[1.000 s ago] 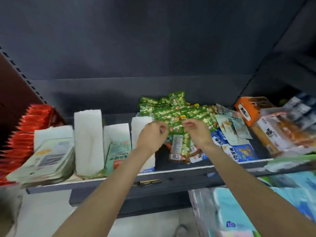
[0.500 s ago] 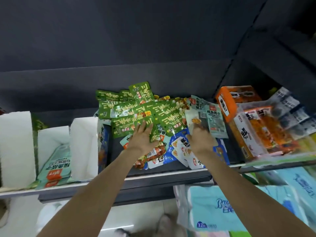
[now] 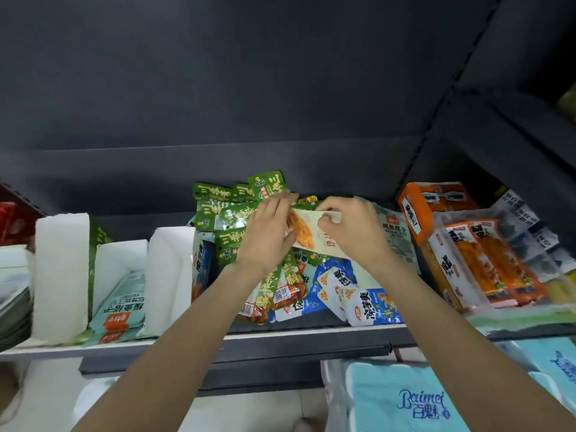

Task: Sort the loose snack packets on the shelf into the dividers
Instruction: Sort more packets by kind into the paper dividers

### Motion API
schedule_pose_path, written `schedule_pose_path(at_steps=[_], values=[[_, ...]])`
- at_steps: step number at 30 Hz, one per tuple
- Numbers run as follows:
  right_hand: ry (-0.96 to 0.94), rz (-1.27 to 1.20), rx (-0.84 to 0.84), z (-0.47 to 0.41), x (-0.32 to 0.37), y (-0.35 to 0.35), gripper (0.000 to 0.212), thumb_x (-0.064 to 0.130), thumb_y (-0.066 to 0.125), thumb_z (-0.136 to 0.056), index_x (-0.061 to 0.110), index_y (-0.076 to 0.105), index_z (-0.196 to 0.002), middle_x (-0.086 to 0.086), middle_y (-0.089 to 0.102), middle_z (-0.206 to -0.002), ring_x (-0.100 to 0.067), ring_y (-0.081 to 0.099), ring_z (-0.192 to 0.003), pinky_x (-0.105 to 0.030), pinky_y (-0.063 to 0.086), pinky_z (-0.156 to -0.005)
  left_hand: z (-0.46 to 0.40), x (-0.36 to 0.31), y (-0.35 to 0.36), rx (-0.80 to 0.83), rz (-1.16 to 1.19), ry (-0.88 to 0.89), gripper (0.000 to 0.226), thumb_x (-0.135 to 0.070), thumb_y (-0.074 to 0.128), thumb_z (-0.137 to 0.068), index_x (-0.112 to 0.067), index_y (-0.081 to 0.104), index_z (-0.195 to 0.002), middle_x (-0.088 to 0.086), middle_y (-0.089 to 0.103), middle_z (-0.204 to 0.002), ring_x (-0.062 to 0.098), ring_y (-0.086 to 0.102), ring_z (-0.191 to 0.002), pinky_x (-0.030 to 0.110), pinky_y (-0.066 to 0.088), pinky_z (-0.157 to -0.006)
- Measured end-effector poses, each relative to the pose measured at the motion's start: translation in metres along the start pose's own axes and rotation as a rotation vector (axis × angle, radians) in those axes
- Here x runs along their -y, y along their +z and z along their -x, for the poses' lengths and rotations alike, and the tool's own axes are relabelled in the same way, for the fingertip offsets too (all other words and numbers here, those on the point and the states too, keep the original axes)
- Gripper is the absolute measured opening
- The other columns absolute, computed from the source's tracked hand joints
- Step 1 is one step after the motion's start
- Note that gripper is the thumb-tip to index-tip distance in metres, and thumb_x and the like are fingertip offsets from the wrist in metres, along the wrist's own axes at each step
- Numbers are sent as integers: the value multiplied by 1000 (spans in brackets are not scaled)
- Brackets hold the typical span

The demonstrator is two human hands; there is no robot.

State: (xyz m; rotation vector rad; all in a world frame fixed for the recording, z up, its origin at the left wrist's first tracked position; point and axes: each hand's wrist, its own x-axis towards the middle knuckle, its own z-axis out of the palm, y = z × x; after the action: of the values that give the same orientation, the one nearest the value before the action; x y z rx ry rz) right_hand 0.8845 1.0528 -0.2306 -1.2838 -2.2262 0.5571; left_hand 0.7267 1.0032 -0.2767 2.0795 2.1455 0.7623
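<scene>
Open air above the shelf [image 3: 280, 333] leaves wide room overhead, from 10 to 2 o'clock, up to the dark back wall [image 3: 218, 88]. At 9 o'clock, upright white dividers [image 3: 60, 275] wall off narrow slots; the slot between the second and third is partly filled by teal packets [image 3: 123, 310]. Dead centre, the heap of green packets [image 3: 224, 213] and blue packets [image 3: 352, 294] covers the shelf floor, with both hands, left hand [image 3: 268, 235] and right hand [image 3: 352, 232], over it. At 3 o'clock, orange boxes [image 3: 436, 204] block the side. At 5 o'clock, tissue packs [image 3: 405, 397] crowd below the shelf edge.
</scene>
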Motion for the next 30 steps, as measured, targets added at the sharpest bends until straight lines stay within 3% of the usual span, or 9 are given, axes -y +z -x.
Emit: schedule_pose_path(at_steps=[3,6,12,14,17,20,22,26,30], values=[[-27,-188,21,1,23,6,11,17,63,-80,22,71,-85,1,71,-78,-20,63,-68,-37,51,-67,8,16,-34,-75,-60,14,25,-25,61,-90,-12,57,-111,4,61,-108,25,54,-104,35,40,-85],[67,-526,84,4,50,12,10,17,72,-80,23,70,-88,6,71,-84,-11,67,-77,-27,53,-69,33,40,-72,-142,87,-64,14,-22,59,-91,-8,58,-92,7,61,-88,27,57,-84,29,35,-66],[146,-745,235,15,142,61,12,11,65,-86,14,68,-97,-6,72,-96,-15,71,-74,-25,56,-63,97,104,-148,-298,337,-303,24,-21,59,-91,-19,46,-72,-11,56,-67,-4,56,-65,10,38,-55],[51,-704,207,20,184,82,10,10,63,-88,17,67,-93,-3,72,-92,-12,71,-71,-26,55,-57,122,130,-175,-339,330,-360,23,-21,61,-90,-17,48,-72,-14,53,-64,-10,52,-61,7,37,-56],[-57,-624,176,32,247,116,14,10,60,-89,14,69,-99,-3,71,-92,-13,70,-73,-34,55,-58,161,176,-213,-394,248,-385,18,-22,64,-88,-16,52,-77,-14,50,-65,-2,49,-59,6,34,-55],[-123,-535,132,44,298,153,18,14,61,-88,10,70,-104,-5,73,-93,-14,70,-73,-37,58,-62,196,219,-247,-417,249,-405,7,-18,67,-86,-15,61,-88,-5,62,-85,6,54,-75,6,33,-63],[-151,-441,76,51,325,177,17,17,61,-88,8,71,-98,-6,74,-89,-17,69,-75,-42,57,-64,214,243,-264,-426,249,-396,17,-19,66,-86,-13,64,-101,-5,66,-98,10,59,-90,9,35,-74],[-289,-127,-33,72,373,220,20,23,56,-92,10,72,-90,-8,72,-83,-25,65,-73,-27,45,-55,252,275,-292,-437,281,-372,24,-17,65,-87,-20,58,-109,-14,63,-100,0,58,-93,12,43,-82],[-382,262,88,87,395,251,20,26,54,-94,25,70,-105,-1,72,-96,-22,65,-84,-27,48,-70,274,302,-293,-210,164,-310,26,-16,63,-86,-21,62,-112,-5,68,-103,10,62,-97,21,47,-87]])
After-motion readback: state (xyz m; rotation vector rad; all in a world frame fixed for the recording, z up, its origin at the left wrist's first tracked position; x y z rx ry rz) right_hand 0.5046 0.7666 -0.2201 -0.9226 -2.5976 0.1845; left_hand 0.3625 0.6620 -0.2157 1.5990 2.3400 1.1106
